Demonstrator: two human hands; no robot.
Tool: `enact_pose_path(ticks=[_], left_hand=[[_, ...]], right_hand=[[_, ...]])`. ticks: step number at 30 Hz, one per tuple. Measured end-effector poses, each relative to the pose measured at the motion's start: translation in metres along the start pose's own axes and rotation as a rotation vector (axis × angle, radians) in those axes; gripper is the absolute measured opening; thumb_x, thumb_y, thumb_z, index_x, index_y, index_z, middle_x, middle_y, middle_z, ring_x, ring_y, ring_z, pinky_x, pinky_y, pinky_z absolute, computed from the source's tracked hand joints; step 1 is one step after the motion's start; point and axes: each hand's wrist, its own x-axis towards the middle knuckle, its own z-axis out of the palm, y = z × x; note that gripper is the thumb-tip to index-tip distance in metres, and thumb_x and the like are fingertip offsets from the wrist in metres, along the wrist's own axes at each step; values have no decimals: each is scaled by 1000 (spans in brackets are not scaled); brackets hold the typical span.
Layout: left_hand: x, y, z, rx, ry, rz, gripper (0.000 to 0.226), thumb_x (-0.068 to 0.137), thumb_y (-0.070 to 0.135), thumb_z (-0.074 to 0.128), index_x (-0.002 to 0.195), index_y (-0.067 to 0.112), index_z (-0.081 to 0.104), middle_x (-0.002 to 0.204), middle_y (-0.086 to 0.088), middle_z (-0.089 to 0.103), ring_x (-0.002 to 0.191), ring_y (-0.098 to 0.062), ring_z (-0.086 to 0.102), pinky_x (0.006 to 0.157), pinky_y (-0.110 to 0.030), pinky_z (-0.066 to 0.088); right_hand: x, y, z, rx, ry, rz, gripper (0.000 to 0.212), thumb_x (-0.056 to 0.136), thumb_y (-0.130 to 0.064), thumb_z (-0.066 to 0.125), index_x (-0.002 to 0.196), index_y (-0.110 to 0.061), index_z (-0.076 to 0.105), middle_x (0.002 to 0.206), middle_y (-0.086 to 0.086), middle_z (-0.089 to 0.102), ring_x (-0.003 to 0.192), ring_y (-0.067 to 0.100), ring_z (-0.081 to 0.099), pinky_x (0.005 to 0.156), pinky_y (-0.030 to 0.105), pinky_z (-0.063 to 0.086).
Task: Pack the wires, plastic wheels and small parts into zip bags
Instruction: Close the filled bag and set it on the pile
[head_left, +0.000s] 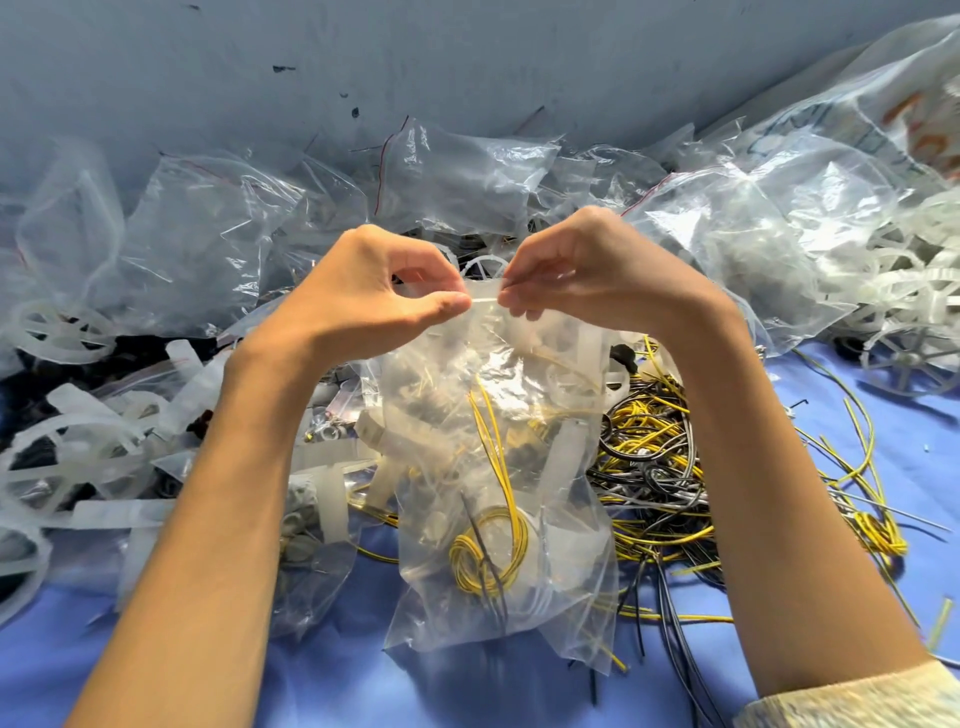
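Zip bag (498, 415) is hanging upright between both hands, over the blue table (337, 675); whether its bottom edge is touching the table is hard to tell. The left hand (374, 291) is pinching the bag's top strip between thumb and forefinger, and the right hand (587, 275) is pinching it just beside. The fingers are covering the seal, so its state is not showing. Inside, a wire coil (488, 551) of yellow and black is lying low in the bag; the pale and dark pieces above it are blurring behind creased film. A spoked wheel (485, 267) is peeking out behind the fingertips, mostly hidden. Loose wires (654, 467) are lying heaped just right of the bag, partly covered by it and the right forearm. Filled bags (457, 176) are crowding against the wall behind.
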Motion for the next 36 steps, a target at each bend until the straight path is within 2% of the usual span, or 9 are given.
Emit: enact_pose_path(ticks=[4,7,10,16,21,27,30,33,36], left_hand=[[3,4,5,22,15,54,3,82,10,71,80,12,72,74,0,70,67,-2,59,75,-27,53],[3,4,7,77,28,77,3,83,10,69,81,12,71,72,-2,68,66,-6,58,71,-27,51],[3,5,9,113,35,87,3,85,12,68,83,12,71,75,-3,68,68,-9,58,70,-22,47],[3,6,8,61,-1,53,3,84,14,70,85,12,72,78,-4,71,71,-9,63,75,-23,51],[2,5,4,63,-65,31,3,83,11,70,81,11,72,73,1,69,70,-12,61,68,-21,48],[1,9,0,49,-122,-9,11,82,10,71,79,20,68,74,8,67,70,-3,58,68,-13,47],[0,13,0,39,-114,2,14,80,9,73,77,21,68,73,3,67,67,-7,56,65,-16,46],[1,15,0,72,-82,11,19,79,4,73,74,22,66,73,-2,66,66,-17,55,64,-25,45],[0,14,-1,98,-69,16,28,77,-3,71,72,23,63,67,5,60,58,-7,48,60,-19,40]], right_hand=[[3,-7,5,-80,13,1,8,83,-21,72,80,-13,75,65,-9,68,57,-2,58,60,12,46],[4,-11,9,-111,49,-35,9,83,-15,70,78,-9,74,61,-7,66,55,-2,58,56,9,42],[4,-11,8,-143,68,-78,8,81,-10,69,77,-5,75,63,2,68,58,4,59,55,11,42],[5,-9,11,-116,46,-75,8,84,-14,69,81,-10,75,60,-13,63,53,-8,57,56,7,42],[8,-10,18,-94,1,-57,10,85,-16,69,81,-9,74,67,1,70,56,2,62,59,21,53],[11,-9,23,-116,-2,-26,17,85,-10,66,70,-18,63,57,-8,60,51,1,54,54,22,41],[11,-8,23,-117,-9,-42,19,83,0,63,71,-16,61,56,-10,55,56,13,58,52,25,42],[10,-6,22,-74,-6,-58,24,84,2,59,68,-16,58,57,-7,56,56,13,56,47,19,40],[10,-8,22,-60,-7,-66,28,85,3,58,68,-18,55,57,-7,55,54,8,52,47,12,37]])
